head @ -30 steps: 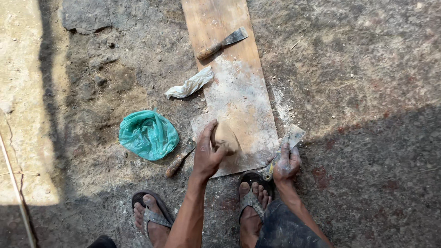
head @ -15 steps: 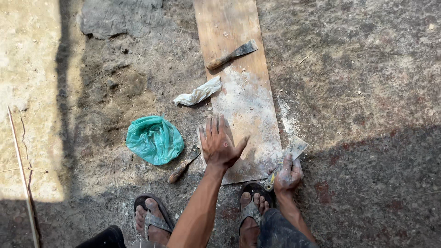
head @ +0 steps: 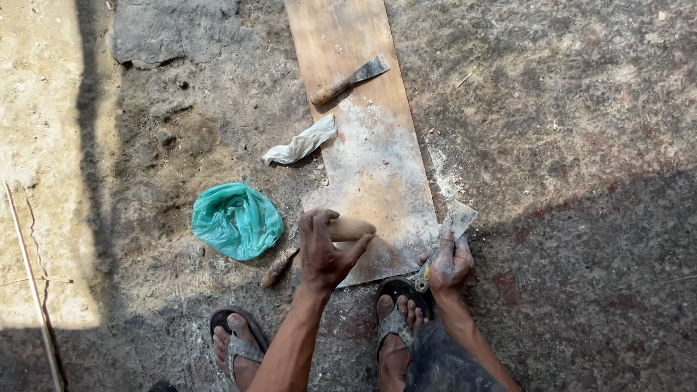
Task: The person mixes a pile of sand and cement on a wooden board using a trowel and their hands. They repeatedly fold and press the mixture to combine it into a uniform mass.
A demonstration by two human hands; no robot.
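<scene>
A long wooden board [head: 341, 43] lies on the ground, its near half smeared with white paste. My left hand [head: 325, 250] rests on the board's near end, fingers curled over a short tan cylindrical piece [head: 354, 227]. My right hand [head: 450, 263] is just past the board's right corner, gripping a paste-covered putty knife [head: 457, 219] whose blade points up and away. A second putty knife [head: 350, 80] with a wooden handle lies loose farther up the board.
A crumpled white rag [head: 301, 142] lies at the board's left edge. A green plastic bag [head: 236, 220] sits on the ground to the left, with a wooden-handled tool [head: 279, 267] beside it. My sandalled feet [head: 396, 319] are near the board's end. A thin stick [head: 29, 276] lies far left.
My left hand, flat with fingers spread on the board half a second ago, now curls around the tan piece. My right hand stays at the corner with the knife.
</scene>
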